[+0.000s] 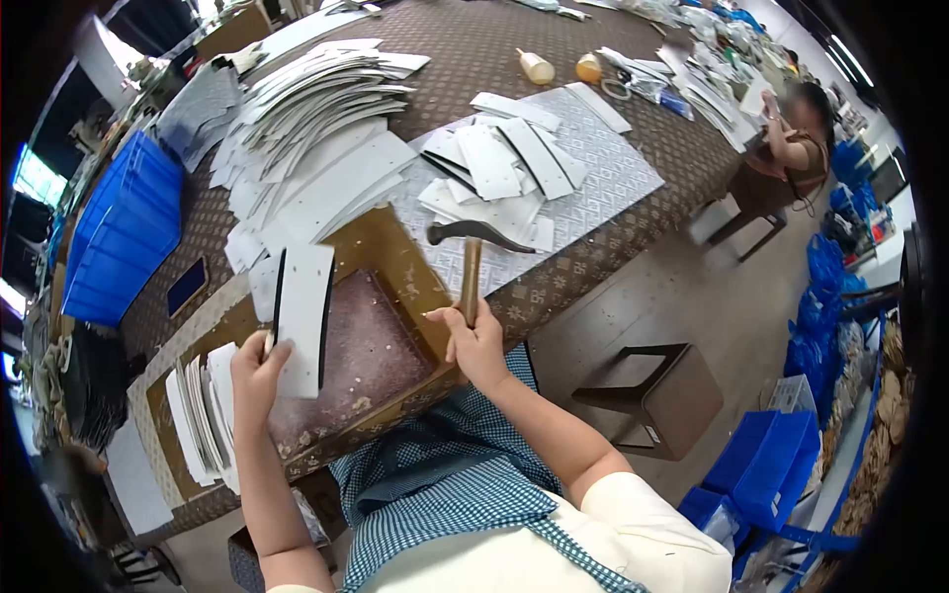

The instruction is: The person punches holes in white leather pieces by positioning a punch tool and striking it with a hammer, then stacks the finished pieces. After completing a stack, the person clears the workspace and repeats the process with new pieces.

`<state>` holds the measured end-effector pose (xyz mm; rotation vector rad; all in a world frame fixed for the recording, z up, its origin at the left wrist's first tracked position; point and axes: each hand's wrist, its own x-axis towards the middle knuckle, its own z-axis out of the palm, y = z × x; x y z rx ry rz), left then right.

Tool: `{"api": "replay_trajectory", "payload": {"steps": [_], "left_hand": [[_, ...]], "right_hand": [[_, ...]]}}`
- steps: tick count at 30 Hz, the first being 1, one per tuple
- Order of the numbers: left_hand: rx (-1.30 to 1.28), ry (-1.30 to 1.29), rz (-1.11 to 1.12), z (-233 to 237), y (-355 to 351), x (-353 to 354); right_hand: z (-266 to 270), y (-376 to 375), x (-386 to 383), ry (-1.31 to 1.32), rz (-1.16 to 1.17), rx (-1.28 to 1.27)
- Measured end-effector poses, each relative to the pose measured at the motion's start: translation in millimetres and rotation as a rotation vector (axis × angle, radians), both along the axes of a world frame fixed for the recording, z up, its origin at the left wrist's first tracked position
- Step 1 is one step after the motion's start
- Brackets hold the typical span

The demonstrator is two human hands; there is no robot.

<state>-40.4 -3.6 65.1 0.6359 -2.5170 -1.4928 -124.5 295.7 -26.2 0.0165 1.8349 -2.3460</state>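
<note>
My left hand [259, 374] grips the lower left edge of a white rectangular panel [304, 306] with dark edges, raised over a reddish stone slab [361, 341]. My right hand [475, 344] is wrapped round the wooden handle of a hammer [472, 265]; its dark curved head points up, right of the slab. Below my left hand, a row of similar white pieces [198, 415] stands on the brown board. A heap of white panels [494, 163] lies on a patterned grey sheet beyond the hammer.
Large fanned stacks of white pieces [306, 128] cover the table's far left. A blue bin [124, 227] and a phone [188, 287] are at left. Two bottles [537, 67] lie at the back. A brown stool [667, 400] stands at right; another person [796, 148] sits farther off.
</note>
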Motion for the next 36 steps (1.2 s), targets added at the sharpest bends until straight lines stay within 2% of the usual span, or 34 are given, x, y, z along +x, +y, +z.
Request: {"api": "replay_trajectory", "payload": {"steps": [1,3,6,9,13,16,19,20,25,30,31,33,34,36], "left_hand": [[0.15,0.071,0.082,5,11,-11],[0.276,0.203,0.097,4,26,-42],[0.527,0.21,0.002,14,59,-105],[0.636,0.34,-0.158,35,113,-161],[0.533,0.362,-0.212,13,132,-190],[0.506,0.25,-0.16,-3,119,-153],[0.17,0.47,-0.008,-57,90,-113],[0.255,0.276,0.043,-52,77,-87],[-0.254,0.329,0.247,-38,15,26],[-0.675,0.25,0.715,-23,-64,118],[-0.727,0.102,0.739,-16,-81,138],[-0.876,-0.017,0.808,-19,-113,164],[-0.937,-0.209,0.846,-21,-126,174],[-0.782,-0.387,0.73,-19,-138,184]], "right_hand": [[-2,1,0,-0.007,0.0,-0.012],[-7,1,-5,-0.017,-0.011,-0.06],[-7,1,-8,-0.045,-0.027,-0.12],[-11,3,-9,-0.052,-0.03,-0.109],[-14,3,-5,-0.032,-0.042,-0.129],[-13,3,-4,-0.022,-0.045,-0.056],[-6,0,-3,-0.022,-0.042,-0.041],[-9,1,-4,-0.043,-0.034,-0.003],[-20,2,-7,0.057,-0.007,0.135],[-18,1,-4,0.097,0.04,0.2],[-17,1,-4,0.1,0.044,0.218],[-15,1,-4,0.105,0.049,0.227],[-14,1,-4,0.103,0.048,0.231],[-14,-1,-5,0.106,0.042,0.236]]}}
